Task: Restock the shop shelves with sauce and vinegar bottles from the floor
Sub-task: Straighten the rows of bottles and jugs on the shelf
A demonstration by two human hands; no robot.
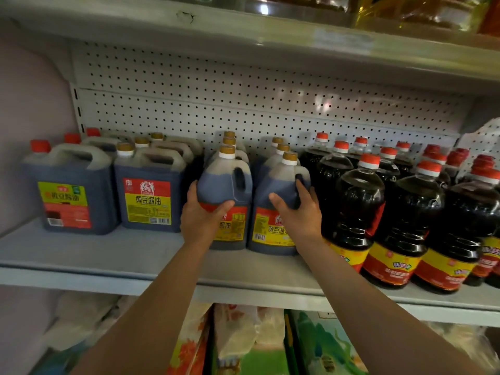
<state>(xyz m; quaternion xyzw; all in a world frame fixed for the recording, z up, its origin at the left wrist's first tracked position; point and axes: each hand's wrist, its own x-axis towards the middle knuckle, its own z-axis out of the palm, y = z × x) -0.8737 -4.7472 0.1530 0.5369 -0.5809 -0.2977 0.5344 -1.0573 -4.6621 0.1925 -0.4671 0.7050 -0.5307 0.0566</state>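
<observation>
Two jugs point(224, 190) point(278, 201) apparently gripped, shelved.

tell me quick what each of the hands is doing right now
Left hand: grips the left gold-capped soy sauce jug on the shelf.
Right hand: grips the neighbouring soy sauce jug, fingers at its handle.

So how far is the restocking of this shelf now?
Mostly filled: red-capped jugs, gold-capped jugs and round dark bottles stand in rows. In hand: the left hand and right hand each grip a front gold-capped soy sauce jug. Left: the bare shelf front; the floor stock is not visible.
</observation>
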